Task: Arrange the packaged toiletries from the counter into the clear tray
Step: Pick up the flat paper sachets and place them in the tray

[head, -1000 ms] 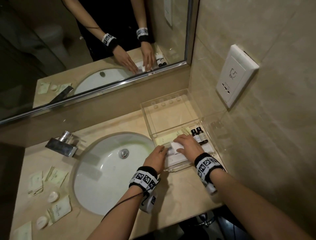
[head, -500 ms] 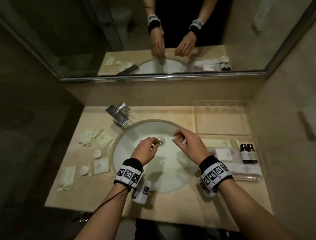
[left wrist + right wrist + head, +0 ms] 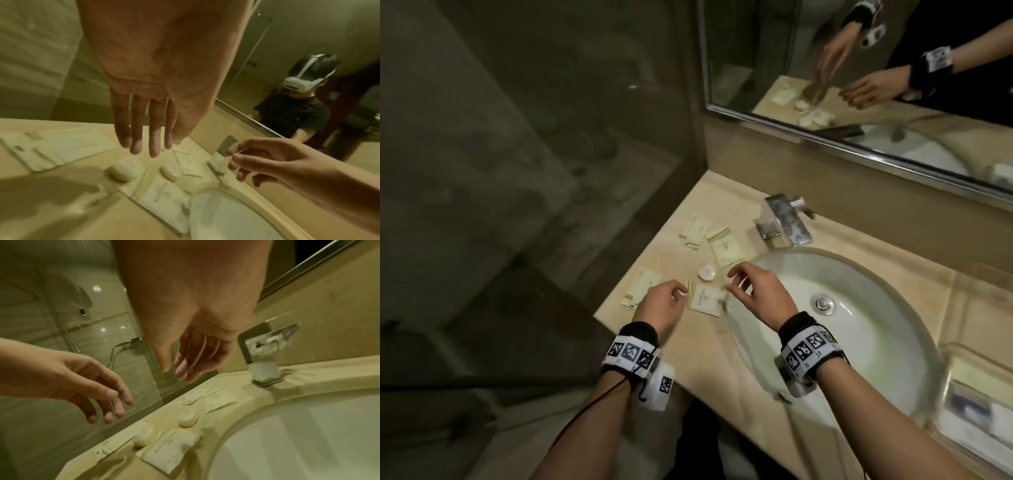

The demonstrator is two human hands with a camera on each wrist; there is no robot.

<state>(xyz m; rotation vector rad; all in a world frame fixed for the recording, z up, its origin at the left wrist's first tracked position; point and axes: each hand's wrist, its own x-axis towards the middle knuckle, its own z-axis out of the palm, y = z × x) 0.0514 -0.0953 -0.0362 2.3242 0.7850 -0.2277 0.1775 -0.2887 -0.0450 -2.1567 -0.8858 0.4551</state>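
Several pale packaged toiletries lie on the counter left of the sink: a printed sachet point(image 3: 705, 300) point(image 3: 162, 193) point(image 3: 172, 449), a round wrapped soap point(image 3: 706, 273) point(image 3: 188, 418) point(image 3: 170, 172), a second round soap point(image 3: 123, 172) point(image 3: 144, 437), and more sachets behind point(image 3: 726, 246) and at the left edge point(image 3: 642, 291). My left hand point(image 3: 678, 296) point(image 3: 144, 146) hovers over the near soap with straight fingers, holding nothing. My right hand point(image 3: 732, 281) point(image 3: 185, 371) hangs relaxed and empty above the sachet by the basin rim. The clear tray point(image 3: 951, 370) is blurred at the far right.
The white basin point(image 3: 859, 325) lies between the packets and the tray. A chrome faucet point(image 3: 784, 222) stands behind it under the mirror point(image 3: 893, 85). A glass shower partition point(image 3: 551, 171) bounds the counter's left end, and the counter's front edge runs just below my left wrist.
Both hands left the tray, crossed the basin leftward and now hover over the packets on the left counter. The head view swung left with them.
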